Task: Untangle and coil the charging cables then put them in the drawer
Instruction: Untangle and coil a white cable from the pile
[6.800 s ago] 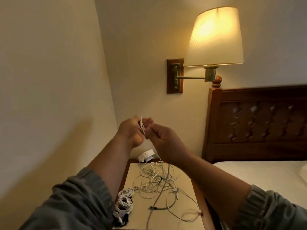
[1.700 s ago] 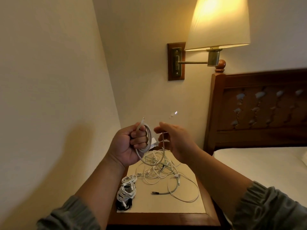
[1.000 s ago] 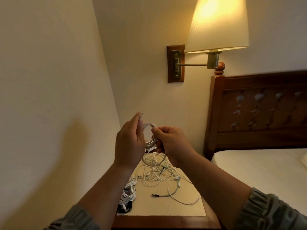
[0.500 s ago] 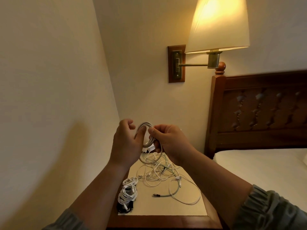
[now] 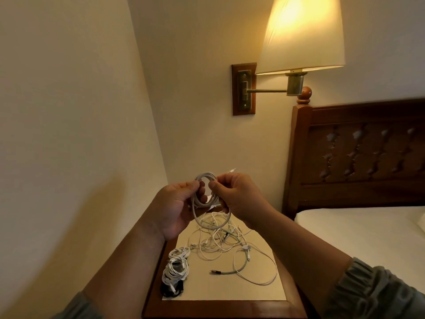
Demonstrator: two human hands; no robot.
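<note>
Closest in, well below the fingers, is the wooden desk (image 5: 220,308) with a cream inset top. Down and left of the fingers sit two neatly coiled white cable bundles (image 5: 176,265). There's something small and black (image 5: 171,292) under the near one, can't tell what.

Straight below the fingers is the messy tangle of thin white charging cables (image 5: 218,242). One greyish cable with a metal plug (image 5: 241,270) loops out to the near right.

Up off the desk, the left hand (image 5: 177,210) and right hand (image 5: 239,199) both grip a round coil of white cable (image 5: 206,174) between them. The left fingers (image 5: 202,192) curl round its left side, and the right thumb and fingers pinch its right side. A connector tip (image 5: 232,169) pokes up just above the right fingers.

Farther back, right of the fingers, are a white bed (image 5: 356,231) and a dark carved wooden headboard (image 5: 368,157). High above them is a lit brass wall lamp with a cream shade (image 5: 301,35).
</note>
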